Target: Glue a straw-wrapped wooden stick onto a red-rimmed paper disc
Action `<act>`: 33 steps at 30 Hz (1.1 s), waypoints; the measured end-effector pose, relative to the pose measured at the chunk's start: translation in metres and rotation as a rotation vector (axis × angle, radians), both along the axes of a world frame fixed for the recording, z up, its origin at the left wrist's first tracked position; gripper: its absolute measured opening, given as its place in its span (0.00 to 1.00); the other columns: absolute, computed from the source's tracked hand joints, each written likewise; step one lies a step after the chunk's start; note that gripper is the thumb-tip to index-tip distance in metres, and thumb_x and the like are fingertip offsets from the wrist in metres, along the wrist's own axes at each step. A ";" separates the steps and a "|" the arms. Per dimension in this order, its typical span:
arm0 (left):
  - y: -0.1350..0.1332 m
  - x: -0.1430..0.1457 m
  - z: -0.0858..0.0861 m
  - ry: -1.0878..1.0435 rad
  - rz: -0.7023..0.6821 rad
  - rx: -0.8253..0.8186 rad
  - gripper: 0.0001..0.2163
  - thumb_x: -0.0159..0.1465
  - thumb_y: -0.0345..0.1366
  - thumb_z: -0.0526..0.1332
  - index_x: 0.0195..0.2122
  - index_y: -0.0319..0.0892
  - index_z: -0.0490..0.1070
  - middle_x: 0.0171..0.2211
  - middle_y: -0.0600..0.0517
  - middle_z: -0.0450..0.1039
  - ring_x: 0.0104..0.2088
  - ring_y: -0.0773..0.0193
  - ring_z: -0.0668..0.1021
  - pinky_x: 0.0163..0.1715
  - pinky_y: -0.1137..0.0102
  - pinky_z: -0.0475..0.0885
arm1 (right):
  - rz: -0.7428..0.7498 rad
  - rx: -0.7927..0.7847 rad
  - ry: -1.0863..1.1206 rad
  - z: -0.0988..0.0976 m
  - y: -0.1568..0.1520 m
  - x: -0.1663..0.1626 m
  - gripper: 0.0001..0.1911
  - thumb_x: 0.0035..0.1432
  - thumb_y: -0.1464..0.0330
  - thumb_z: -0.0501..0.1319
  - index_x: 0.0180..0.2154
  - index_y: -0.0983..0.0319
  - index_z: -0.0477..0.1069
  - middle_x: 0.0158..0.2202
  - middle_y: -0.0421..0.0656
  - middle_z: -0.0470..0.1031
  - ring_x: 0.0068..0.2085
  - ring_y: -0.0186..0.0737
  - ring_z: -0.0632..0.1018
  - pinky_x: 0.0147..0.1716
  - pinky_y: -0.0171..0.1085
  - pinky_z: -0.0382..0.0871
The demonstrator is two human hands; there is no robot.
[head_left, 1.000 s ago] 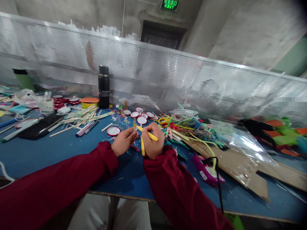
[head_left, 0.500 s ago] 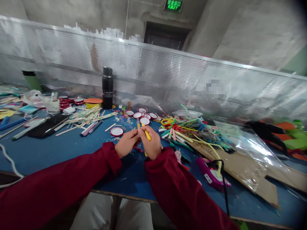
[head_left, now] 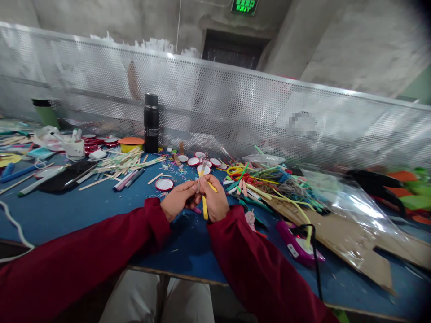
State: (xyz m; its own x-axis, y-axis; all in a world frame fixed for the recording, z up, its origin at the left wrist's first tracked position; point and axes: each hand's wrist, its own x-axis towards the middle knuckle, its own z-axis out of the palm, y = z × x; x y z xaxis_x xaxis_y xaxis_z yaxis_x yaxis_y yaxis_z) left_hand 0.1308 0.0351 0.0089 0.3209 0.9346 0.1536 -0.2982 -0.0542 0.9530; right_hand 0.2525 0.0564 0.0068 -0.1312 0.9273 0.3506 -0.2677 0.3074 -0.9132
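Yellow sticks [head_left: 205, 209], pinched together by the left hand [head_left: 178, 200] and right hand [head_left: 216, 202], appear mid-adjustment; the next move calls for steadiness.

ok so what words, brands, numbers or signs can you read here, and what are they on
"EXIT": on the green sign up on the wall; the characters above it are too blurred to quote surely.
Black bottle: pale lettering, too small to read.
Purple device: dark marks, too blurred to tell.
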 end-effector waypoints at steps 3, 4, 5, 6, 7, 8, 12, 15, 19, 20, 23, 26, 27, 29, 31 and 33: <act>0.001 0.000 0.000 0.012 0.006 0.002 0.17 0.61 0.51 0.64 0.31 0.40 0.66 0.22 0.56 0.69 0.18 0.73 0.67 0.18 0.76 0.61 | 0.020 -0.010 -0.012 0.001 0.000 0.001 0.16 0.59 0.56 0.62 0.29 0.58 0.62 0.20 0.31 0.64 0.16 0.27 0.67 0.14 0.28 0.63; 0.001 0.000 0.000 0.017 0.008 -0.001 0.17 0.61 0.50 0.64 0.31 0.40 0.67 0.22 0.55 0.69 0.18 0.72 0.68 0.18 0.76 0.62 | 0.027 -0.010 -0.016 0.002 0.000 0.001 0.16 0.59 0.55 0.62 0.29 0.58 0.62 0.20 0.31 0.64 0.15 0.27 0.67 0.13 0.28 0.63; 0.001 0.000 0.000 0.021 0.011 -0.006 0.17 0.61 0.50 0.64 0.31 0.40 0.67 0.22 0.55 0.69 0.18 0.72 0.68 0.18 0.76 0.62 | 0.033 -0.012 -0.018 0.002 -0.001 0.002 0.16 0.59 0.55 0.62 0.29 0.58 0.62 0.20 0.30 0.64 0.15 0.27 0.67 0.13 0.28 0.63; 0.002 -0.001 -0.001 0.021 0.015 -0.010 0.16 0.61 0.49 0.63 0.31 0.40 0.67 0.22 0.55 0.69 0.18 0.72 0.68 0.18 0.76 0.62 | 0.038 -0.014 -0.019 0.002 -0.001 0.002 0.16 0.58 0.55 0.63 0.29 0.58 0.62 0.19 0.30 0.64 0.15 0.27 0.67 0.13 0.28 0.63; 0.002 -0.001 -0.001 0.021 0.019 -0.013 0.16 0.61 0.49 0.63 0.30 0.40 0.67 0.21 0.55 0.69 0.18 0.72 0.68 0.19 0.75 0.61 | 0.041 -0.014 -0.020 0.002 -0.001 0.002 0.16 0.58 0.55 0.63 0.29 0.58 0.62 0.19 0.30 0.64 0.15 0.27 0.68 0.13 0.28 0.63; 0.002 -0.001 -0.001 0.021 0.023 -0.012 0.16 0.60 0.49 0.63 0.30 0.40 0.67 0.21 0.55 0.69 0.17 0.72 0.68 0.18 0.75 0.61 | 0.045 -0.012 -0.019 0.002 -0.001 0.002 0.16 0.58 0.55 0.63 0.29 0.58 0.62 0.19 0.30 0.64 0.15 0.27 0.68 0.13 0.28 0.63; 0.003 -0.002 -0.003 0.020 0.024 -0.018 0.15 0.60 0.48 0.63 0.29 0.40 0.67 0.20 0.55 0.70 0.17 0.71 0.68 0.19 0.75 0.60 | 0.068 -0.004 -0.012 0.002 -0.001 0.001 0.17 0.57 0.54 0.64 0.29 0.58 0.62 0.19 0.29 0.64 0.15 0.28 0.69 0.13 0.29 0.64; 0.004 -0.002 -0.003 0.022 0.029 -0.032 0.14 0.60 0.46 0.62 0.29 0.40 0.67 0.19 0.54 0.70 0.17 0.71 0.68 0.19 0.75 0.60 | 0.076 -0.015 -0.011 0.001 -0.002 0.001 0.17 0.56 0.54 0.64 0.29 0.58 0.62 0.19 0.29 0.64 0.14 0.27 0.68 0.13 0.29 0.64; 0.002 -0.002 -0.001 0.019 0.031 -0.039 0.13 0.60 0.45 0.62 0.29 0.40 0.68 0.19 0.54 0.70 0.17 0.70 0.68 0.19 0.75 0.59 | 0.081 -0.015 0.003 0.002 -0.003 0.001 0.16 0.57 0.55 0.65 0.30 0.58 0.62 0.20 0.29 0.65 0.14 0.27 0.67 0.13 0.29 0.64; 0.002 -0.002 0.000 0.016 0.031 -0.039 0.12 0.60 0.45 0.61 0.29 0.40 0.68 0.19 0.54 0.70 0.17 0.70 0.68 0.19 0.75 0.59 | 0.085 -0.012 0.006 0.002 -0.003 0.001 0.16 0.57 0.55 0.65 0.30 0.58 0.62 0.20 0.29 0.65 0.15 0.27 0.67 0.13 0.29 0.64; 0.001 -0.002 0.000 0.015 0.039 -0.039 0.13 0.61 0.45 0.61 0.29 0.41 0.67 0.19 0.54 0.69 0.18 0.70 0.68 0.19 0.74 0.59 | 0.092 -0.006 0.011 0.003 -0.003 0.001 0.17 0.56 0.55 0.65 0.30 0.58 0.62 0.20 0.30 0.65 0.15 0.27 0.67 0.14 0.29 0.65; 0.001 0.000 -0.001 0.023 0.046 -0.043 0.14 0.61 0.47 0.62 0.29 0.41 0.67 0.20 0.55 0.69 0.17 0.70 0.68 0.19 0.74 0.60 | 0.071 -0.010 0.004 0.002 -0.002 0.001 0.17 0.55 0.54 0.65 0.30 0.58 0.63 0.19 0.29 0.64 0.15 0.27 0.67 0.14 0.29 0.64; 0.001 0.000 -0.002 0.025 0.046 -0.043 0.14 0.61 0.48 0.62 0.29 0.41 0.67 0.20 0.55 0.69 0.17 0.70 0.67 0.19 0.74 0.60 | 0.057 -0.011 -0.004 0.002 -0.002 0.001 0.17 0.56 0.54 0.65 0.30 0.58 0.63 0.19 0.29 0.64 0.15 0.27 0.67 0.14 0.29 0.64; 0.002 0.000 -0.003 0.025 0.046 -0.042 0.16 0.60 0.49 0.63 0.29 0.41 0.66 0.21 0.55 0.70 0.17 0.71 0.68 0.19 0.74 0.60 | 0.030 0.001 -0.025 0.002 -0.002 0.001 0.16 0.56 0.55 0.64 0.29 0.58 0.63 0.19 0.29 0.64 0.15 0.27 0.68 0.14 0.29 0.63; 0.002 0.000 -0.005 0.026 0.048 -0.033 0.17 0.59 0.51 0.63 0.29 0.41 0.66 0.21 0.55 0.70 0.17 0.71 0.68 0.19 0.75 0.60 | 0.008 0.028 -0.056 0.002 -0.002 0.000 0.14 0.57 0.57 0.63 0.29 0.58 0.64 0.19 0.30 0.64 0.15 0.27 0.68 0.15 0.29 0.63; 0.002 0.000 -0.005 0.040 0.053 -0.009 0.19 0.59 0.53 0.63 0.29 0.41 0.65 0.22 0.55 0.71 0.18 0.71 0.69 0.19 0.74 0.60 | -0.017 0.058 -0.097 0.003 -0.002 0.001 0.13 0.58 0.57 0.62 0.29 0.59 0.65 0.18 0.30 0.65 0.15 0.27 0.67 0.15 0.28 0.62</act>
State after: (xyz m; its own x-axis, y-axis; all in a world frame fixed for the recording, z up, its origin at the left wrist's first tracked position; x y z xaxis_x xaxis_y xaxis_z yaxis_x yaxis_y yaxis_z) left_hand 0.1304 0.0369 0.0040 0.2770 0.9516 0.1330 -0.2573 -0.0599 0.9645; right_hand 0.2531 0.0541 0.0096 -0.1513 0.9083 0.3901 -0.1732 0.3641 -0.9151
